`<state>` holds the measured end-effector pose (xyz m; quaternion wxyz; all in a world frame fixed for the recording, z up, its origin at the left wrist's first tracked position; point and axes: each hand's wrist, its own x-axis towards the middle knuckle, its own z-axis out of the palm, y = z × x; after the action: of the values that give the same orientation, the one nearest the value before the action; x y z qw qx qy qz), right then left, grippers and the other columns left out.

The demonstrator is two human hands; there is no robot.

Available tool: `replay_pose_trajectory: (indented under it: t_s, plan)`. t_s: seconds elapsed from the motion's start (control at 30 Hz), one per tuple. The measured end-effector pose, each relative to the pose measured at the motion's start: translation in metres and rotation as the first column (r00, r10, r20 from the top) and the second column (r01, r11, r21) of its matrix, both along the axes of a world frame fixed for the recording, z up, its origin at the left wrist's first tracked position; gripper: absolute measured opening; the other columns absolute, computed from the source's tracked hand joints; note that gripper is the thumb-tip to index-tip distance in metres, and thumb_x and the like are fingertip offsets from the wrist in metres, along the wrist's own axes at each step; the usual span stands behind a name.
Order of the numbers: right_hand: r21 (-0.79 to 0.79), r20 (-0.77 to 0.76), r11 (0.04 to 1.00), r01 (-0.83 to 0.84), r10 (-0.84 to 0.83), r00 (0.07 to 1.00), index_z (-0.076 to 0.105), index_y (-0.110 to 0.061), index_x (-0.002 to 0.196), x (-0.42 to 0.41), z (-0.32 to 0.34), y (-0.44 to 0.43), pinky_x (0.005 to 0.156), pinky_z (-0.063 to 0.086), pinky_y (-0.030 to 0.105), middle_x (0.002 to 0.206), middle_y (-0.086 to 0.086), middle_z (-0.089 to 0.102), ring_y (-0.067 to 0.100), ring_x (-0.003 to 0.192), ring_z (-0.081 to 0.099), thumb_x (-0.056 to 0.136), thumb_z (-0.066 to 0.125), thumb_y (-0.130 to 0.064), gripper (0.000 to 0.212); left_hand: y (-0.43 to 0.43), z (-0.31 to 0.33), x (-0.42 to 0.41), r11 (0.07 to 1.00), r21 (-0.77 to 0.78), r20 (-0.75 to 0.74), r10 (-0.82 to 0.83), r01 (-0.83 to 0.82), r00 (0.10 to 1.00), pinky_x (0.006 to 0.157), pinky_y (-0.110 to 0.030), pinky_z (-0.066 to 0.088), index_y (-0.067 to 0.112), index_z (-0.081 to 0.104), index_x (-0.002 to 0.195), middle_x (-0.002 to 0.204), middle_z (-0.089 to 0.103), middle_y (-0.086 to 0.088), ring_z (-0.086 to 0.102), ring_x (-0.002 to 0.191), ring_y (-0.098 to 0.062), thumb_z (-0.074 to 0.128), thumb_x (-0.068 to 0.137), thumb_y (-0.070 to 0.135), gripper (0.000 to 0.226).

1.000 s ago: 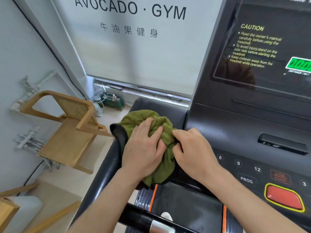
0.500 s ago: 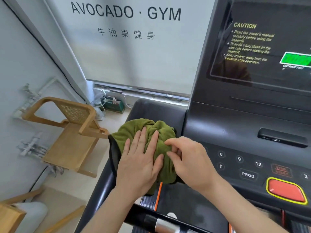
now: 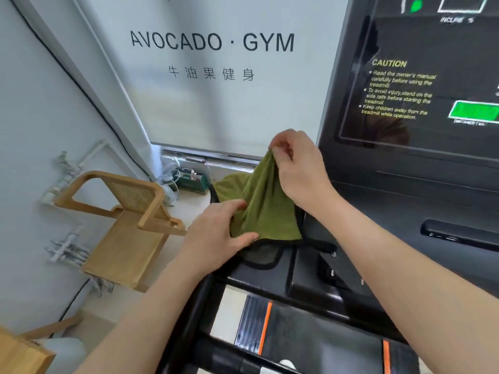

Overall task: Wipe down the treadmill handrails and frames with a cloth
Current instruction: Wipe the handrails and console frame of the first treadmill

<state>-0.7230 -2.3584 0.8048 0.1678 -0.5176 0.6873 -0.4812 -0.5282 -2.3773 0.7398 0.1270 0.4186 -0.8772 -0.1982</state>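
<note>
While the right hand (image 3: 299,168) pinches up a corner of the olive-green cloth (image 3: 266,209), the left hand (image 3: 218,236) grips its lower edge, apparently refolding; wiping the black handrail (image 3: 199,306) needs it flat.

One head-worn wide-angle camera looks forward and down, close above the treadmill console (image 3: 391,201).

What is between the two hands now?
In the head view, the green cloth spans from the left hand up to the right hand; both pinch it.
</note>
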Motion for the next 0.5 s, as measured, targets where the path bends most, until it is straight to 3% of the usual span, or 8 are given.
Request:
replay_pose_trajectory:
  t_s: [0.07,0.1,0.17,0.23,0.3,0.37,0.43,0.5]
  plan:
    - [0.025,-0.068,0.999,-0.025,0.026,0.997,0.055,-0.02,0.094,-0.004,0.006,-0.01,0.069,0.035,0.004,0.098,-0.001,0.052,0.007,0.083,0.047,0.098,0.045,-0.007,0.016,-0.008,0.003,-0.005,0.992,-0.104,-0.084,0.067,-0.076,0.994,0.071,-0.037,0.049,0.03,0.066,0.095,0.082,0.066,0.005,0.063,0.085,-0.024,0.063,0.088,0.047,0.019]
    - [0.01,-0.094,1.0,-0.018,0.019,0.995,0.055,-0.019,0.094,-0.007,0.012,-0.016,0.069,0.034,0.004,0.098,-0.001,0.051,0.009,0.086,0.047,0.098,0.044,-0.007,0.017,-0.014,0.007,-0.009,0.987,-0.115,-0.158,0.093,-0.112,0.983,0.064,-0.037,0.046,0.027,0.062,0.08,0.065,0.058,0.006,0.062,0.074,-0.026,0.059,0.092,0.042,0.02]
    - [-0.098,-0.112,0.995,0.025,-0.036,0.993,0.058,-0.015,0.095,-0.014,0.03,-0.03,0.071,0.032,0.005,0.098,-0.001,0.051,0.012,0.089,0.049,0.097,0.044,-0.005,0.017,-0.028,0.026,-0.02,0.977,-0.105,-0.325,0.142,-0.184,0.935,0.059,-0.034,0.039,0.028,0.056,0.071,0.054,0.048,0.009,0.058,0.066,-0.024,0.054,0.098,0.032,0.027]
    - [-0.311,-0.111,0.947,0.085,-0.126,0.986,0.061,-0.006,0.095,-0.019,0.055,-0.041,0.075,0.032,0.004,0.097,0.002,0.05,0.014,0.088,0.05,0.093,0.045,-0.001,0.017,-0.043,0.057,-0.032,0.955,-0.099,-0.496,0.195,-0.278,0.846,0.061,-0.025,0.037,0.023,0.069,0.086,0.061,0.056,0.013,0.057,0.067,-0.013,0.053,0.099,0.026,0.021]
    - [-0.517,-0.14,0.848,0.115,-0.216,0.966,0.062,0.001,0.094,-0.021,0.079,-0.047,0.078,0.033,0.006,0.095,0.004,0.049,0.007,0.086,0.048,0.09,0.047,0.003,0.015,-0.058,0.091,-0.044,0.931,-0.049,-0.686,0.232,-0.362,0.69,0.067,-0.018,0.042,0.019,0.073,0.103,0.077,0.065,0.013,0.056,0.072,-0.002,0.052,0.098,0.023,0.022]
    - [-0.649,-0.188,0.755,0.099,-0.286,0.94,0.061,0.005,0.092,-0.022,0.095,-0.046,0.08,0.033,0.008,0.095,0.006,0.046,-0.001,0.086,0.043,0.089,0.047,0.006,0.014,-0.063,0.116,-0.05,0.915,-0.018,-0.812,0.222,-0.403,0.54,0.074,-0.018,0.045,0.015,0.071,0.105,0.085,0.066,0.013,0.056,0.077,0.004,0.051,0.097,0.017,0.022]
    - [-0.687,-0.255,0.724,0.062,-0.32,0.912,0.061,0.007,0.092,-0.019,0.097,-0.033,0.081,0.035,0.012,0.097,0.01,0.044,-0.003,0.085,0.04,0.09,0.047,0.006,0.014,-0.058,0.125,-0.049,0.927,-0.023,-0.84,0.186,-0.375,0.51,0.076,-0.021,0.048,0.013,0.068,0.102,0.086,0.064,0.01,0.057,0.08,0.0,0.049,0.096,0.01,0.02]
    - [-0.606,-0.351,0.795,0.034,-0.306,0.885,0.061,0.005,0.096,-0.014,0.082,-0.007,0.076,0.04,0.021,0.099,0.016,0.048,0.009,0.083,0.044,0.094,0.046,-0.001,0.016,-0.046,0.118,-0.038,0.966,0.085,-0.812,0.21,-0.244,0.544,0.073,-0.023,0.05,0.015,0.064,0.096,0.083,0.064,0.008,0.059,0.078,-0.006,0.047,0.095,0.002,0.022]
